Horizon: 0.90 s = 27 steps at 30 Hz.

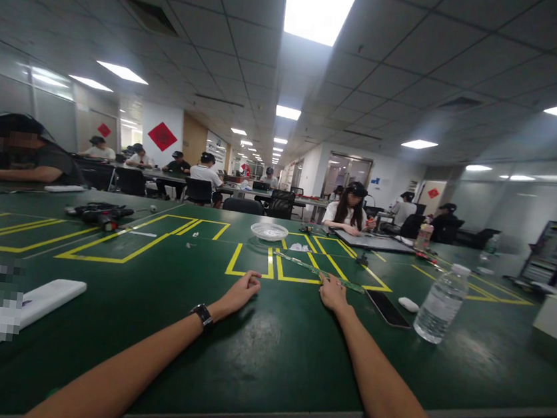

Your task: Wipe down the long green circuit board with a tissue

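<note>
A long, thin, see-through greenish strip [297, 261] lies slantwise on the smooth green desk [262, 348], across yellow outlines [249, 275]. The right hand [333, 293] meets it; whether that grip pinches, I cannot tell. The left hand [241, 292] curls loosely, its closure unclear. Beyond sits a clear, patterned, round bowl [269, 233]; rightward, a transparent bottle [441, 307] holds clear liquid.

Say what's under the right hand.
A strip, showing on both sides of the right hand; the part covered, and the table directly beneath, can't be seen.
</note>
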Each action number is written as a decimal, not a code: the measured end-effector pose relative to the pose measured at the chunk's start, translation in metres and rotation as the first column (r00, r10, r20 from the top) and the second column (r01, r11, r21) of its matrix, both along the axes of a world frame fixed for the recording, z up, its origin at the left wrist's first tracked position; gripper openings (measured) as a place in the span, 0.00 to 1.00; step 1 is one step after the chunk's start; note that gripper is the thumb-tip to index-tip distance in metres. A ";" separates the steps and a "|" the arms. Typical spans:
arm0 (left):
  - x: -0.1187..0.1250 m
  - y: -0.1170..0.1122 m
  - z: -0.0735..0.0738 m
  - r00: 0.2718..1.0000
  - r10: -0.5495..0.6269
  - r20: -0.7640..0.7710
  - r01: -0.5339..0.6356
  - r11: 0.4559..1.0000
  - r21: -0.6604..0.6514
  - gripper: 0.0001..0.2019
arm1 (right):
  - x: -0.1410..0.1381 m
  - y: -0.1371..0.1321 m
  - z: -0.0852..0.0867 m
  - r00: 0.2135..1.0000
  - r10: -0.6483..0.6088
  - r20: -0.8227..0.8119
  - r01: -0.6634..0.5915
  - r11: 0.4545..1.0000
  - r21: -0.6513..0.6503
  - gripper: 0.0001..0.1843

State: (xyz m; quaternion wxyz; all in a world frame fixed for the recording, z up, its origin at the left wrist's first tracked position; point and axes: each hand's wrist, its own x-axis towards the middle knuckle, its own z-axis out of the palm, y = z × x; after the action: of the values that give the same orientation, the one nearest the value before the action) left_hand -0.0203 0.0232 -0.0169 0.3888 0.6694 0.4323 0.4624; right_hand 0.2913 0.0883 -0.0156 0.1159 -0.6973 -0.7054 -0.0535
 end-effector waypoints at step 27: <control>-0.002 0.002 -0.002 0.978 -0.004 -0.208 0.027 0.994 0.107 0.16 | 0.003 -0.013 0.022 0.969 -0.213 -0.124 0.218 0.975 0.034 0.23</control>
State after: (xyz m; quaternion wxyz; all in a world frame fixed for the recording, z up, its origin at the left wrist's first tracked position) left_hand -0.0221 0.0248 -0.0186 0.3082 0.7375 0.4393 0.4100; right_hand 0.2939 0.0755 0.0062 0.1680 -0.7687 -0.6158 -0.0408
